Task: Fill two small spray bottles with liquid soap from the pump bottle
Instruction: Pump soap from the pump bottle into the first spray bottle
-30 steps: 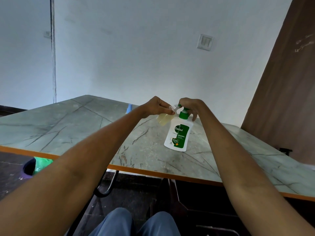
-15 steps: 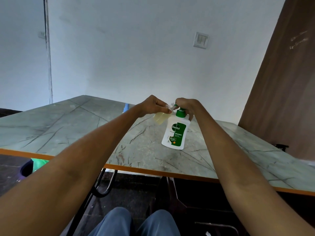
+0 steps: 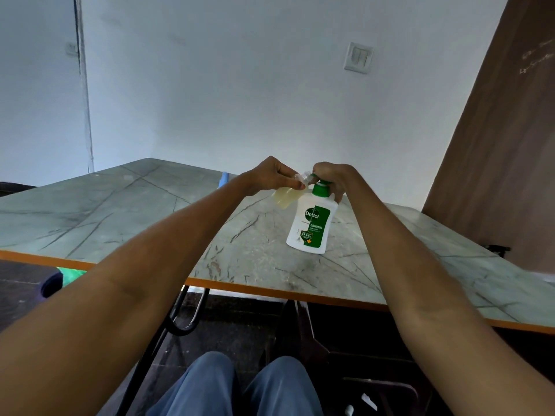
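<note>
A white pump bottle (image 3: pixel 310 226) with a green label and green pump stands on the marbled table (image 3: pixel 126 211). My right hand (image 3: pixel 332 177) is curled over its pump head, hiding most of the nozzle. My left hand (image 3: pixel 270 177) pinches a small clear spray bottle (image 3: pixel 283 196) near its neck. The small bottle is tilted, its open mouth up against the pump's spout, and pale yellow soap fills its lower part. A blue object (image 3: pixel 223 179), partly hidden behind my left forearm, lies further back on the table.
The table has an orange front edge (image 3: pixel 270 291). A brown door (image 3: pixel 504 145) stands at the right. A green and purple object (image 3: pixel 60 280) sits on the floor at the left. My knees show below the table.
Both hands, the small bottle and the pump bottle keep the same pose. Only the camera has shifted slightly.
</note>
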